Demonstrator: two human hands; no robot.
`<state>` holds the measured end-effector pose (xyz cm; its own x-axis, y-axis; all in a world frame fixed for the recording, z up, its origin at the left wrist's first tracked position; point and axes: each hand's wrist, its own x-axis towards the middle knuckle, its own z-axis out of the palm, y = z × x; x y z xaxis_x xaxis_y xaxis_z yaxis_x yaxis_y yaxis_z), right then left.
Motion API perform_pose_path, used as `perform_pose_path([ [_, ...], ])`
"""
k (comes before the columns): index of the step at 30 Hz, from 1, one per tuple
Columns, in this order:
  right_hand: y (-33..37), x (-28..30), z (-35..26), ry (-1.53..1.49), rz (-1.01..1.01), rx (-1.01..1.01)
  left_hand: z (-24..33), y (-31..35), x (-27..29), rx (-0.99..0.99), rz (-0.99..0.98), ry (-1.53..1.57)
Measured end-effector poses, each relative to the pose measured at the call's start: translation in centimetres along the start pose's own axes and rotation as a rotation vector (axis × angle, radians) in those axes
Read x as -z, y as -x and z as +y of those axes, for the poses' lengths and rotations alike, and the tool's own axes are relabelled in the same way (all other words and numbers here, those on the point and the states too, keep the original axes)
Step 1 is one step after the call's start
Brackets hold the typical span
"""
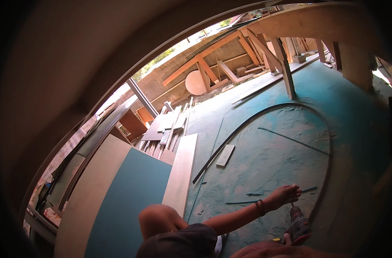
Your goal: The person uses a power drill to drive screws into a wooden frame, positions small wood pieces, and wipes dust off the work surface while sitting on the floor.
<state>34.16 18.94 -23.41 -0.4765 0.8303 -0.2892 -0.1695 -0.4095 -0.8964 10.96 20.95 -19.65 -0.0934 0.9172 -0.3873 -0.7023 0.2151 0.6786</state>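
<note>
My right hand (287, 239) grips a dark cordless drill (299, 224) low on the right, its chuck pointing away from me. Just past the drill's tip, my left hand (283, 197) is stretched out with bracelets on the wrist. Its fingers are drawn together by the bit; what they pinch, if anything, is too small to make out. Beneath the left hand, a thin dark strip (243, 202) lies on the dusty blue-green floor (256, 172). My bent knee (159, 217) shows left of the left forearm.
A long black edging strip (230, 136) curves widely across the floor. Inside the curve lie a pale block (225, 155) and another thin strip (293, 140). At left stand a blue-green panel (123, 202) and a pale board (182, 172). Wooden frames (213, 69) lean far back.
</note>
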Motion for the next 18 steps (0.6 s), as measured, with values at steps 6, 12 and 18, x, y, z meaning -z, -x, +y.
perform_pose_path([
  [6, 0.2, -1.2, -4.7, -0.035, 0.222, 0.699, 7.2, 1.1, -12.1, -0.169, -0.071, 0.098],
  [12, -1.8, -2.9, -15.8, 0.473, 0.199, 1.018, 15.2, 4.1, -19.4, -0.382, -0.476, 0.103],
  [18, 2.9, -10.7, -28.5, 0.486, 0.098, 0.812, 22.9, 9.1, -23.5, -0.525, -0.713, 0.192],
])
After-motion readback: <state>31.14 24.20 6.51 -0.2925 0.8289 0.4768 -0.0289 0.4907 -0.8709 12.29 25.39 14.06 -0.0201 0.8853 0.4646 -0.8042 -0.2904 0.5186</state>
